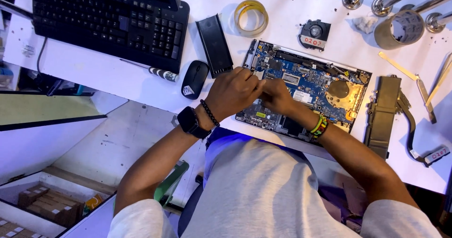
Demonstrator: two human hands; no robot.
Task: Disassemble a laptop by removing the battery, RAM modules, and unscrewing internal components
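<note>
Blue laptop board (308,85) — both hands (256,93) pressed together on it.

Your left hand (233,93) and right hand (277,95) hide the opened laptop's (306,85) near-left boards; fingertips unreadable, keyboard (108,23) cut by top edge.

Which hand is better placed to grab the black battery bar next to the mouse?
Left, probably. The left hand sits at the motherboard's left edge, right beside the black battery bar; the right hand lies farther in over the board.
</note>
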